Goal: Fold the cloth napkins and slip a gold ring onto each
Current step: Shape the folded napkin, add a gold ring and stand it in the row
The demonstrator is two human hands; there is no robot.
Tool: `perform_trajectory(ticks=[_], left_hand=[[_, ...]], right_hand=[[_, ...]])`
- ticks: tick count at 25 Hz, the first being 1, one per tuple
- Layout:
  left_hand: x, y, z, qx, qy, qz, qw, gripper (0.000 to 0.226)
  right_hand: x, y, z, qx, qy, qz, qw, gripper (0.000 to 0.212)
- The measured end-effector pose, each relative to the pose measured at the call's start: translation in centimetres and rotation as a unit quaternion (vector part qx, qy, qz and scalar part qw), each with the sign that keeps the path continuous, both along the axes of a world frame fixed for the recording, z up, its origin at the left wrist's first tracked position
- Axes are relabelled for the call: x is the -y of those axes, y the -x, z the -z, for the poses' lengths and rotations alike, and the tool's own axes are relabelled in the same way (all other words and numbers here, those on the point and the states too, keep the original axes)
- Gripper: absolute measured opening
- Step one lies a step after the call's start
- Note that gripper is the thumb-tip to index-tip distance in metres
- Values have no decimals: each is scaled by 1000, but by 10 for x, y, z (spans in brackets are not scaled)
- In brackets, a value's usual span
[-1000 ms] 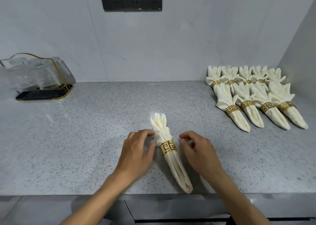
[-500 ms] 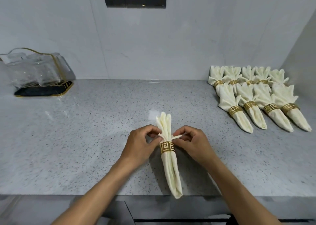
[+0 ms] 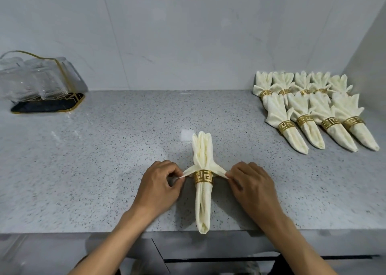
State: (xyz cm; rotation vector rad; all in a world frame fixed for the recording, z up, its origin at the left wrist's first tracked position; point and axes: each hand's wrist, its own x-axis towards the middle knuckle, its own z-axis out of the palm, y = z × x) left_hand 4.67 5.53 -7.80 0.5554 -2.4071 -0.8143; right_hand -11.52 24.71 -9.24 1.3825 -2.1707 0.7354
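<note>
Last napkin: ringed, corners being spread.
Napkin [image 3: 202,191] lies mid-desk [image 3: 104,159], gold ring [image 3: 203,176] on; left hand [image 3: 158,188] and right hand [image 3: 253,188] each pinch a corner. Nine finished napkins [image 3: 313,111] far right; no loose cloth visible.

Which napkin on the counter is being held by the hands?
The napkin lying alone at the front edge, with a gold ring round its middle. The left hand and right hand each pinch a side flap; the other napkins lie untouched at the right.
</note>
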Motion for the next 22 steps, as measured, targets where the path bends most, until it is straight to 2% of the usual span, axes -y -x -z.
perform_trajectory(ticks=[3, 4, 5, 7, 8, 9, 12, 14, 17, 22], left_hand=[[-4, -6, -2, 19, -36, 12, 999, 16], [-1, -8, -6, 46, -51, 28, 997, 14], [4, -8, -13, 86, -63, 48, 993, 17], [21, -1, -33, 161, -78, 78, 981, 41], [30, 7, -45, 165, -73, 79, 980, 50], [38, 17, -55, 144, -64, 71, 985, 55], [39, 44, -68, 81, -28, 63, 994, 51], [36, 52, -63, 48, -37, 72, 996, 35], [39, 49, -55, 5, -67, 87, 994, 22], [53, 31, -44, 22, -91, 63, 994, 16]], right_hand=[[-3, -7, -1, 7, -65, -33, 997, 6], [-3, -4, -8, 25, -87, -52, 995, 16], [-2, 2, -19, 66, -92, -72, 991, 29], [10, 19, -48, 232, -55, -80, 968, 45], [20, 28, -60, 302, -41, -78, 949, 47], [34, 34, -68, 329, -50, -75, 940, 48], [74, 29, -70, 320, -93, -104, 937, 54], [85, 25, -65, 319, -70, -101, 940, 43], [86, 25, -60, 297, -25, -62, 953, 12], [41, 41, -53, 357, 31, -3, 934, 7]])
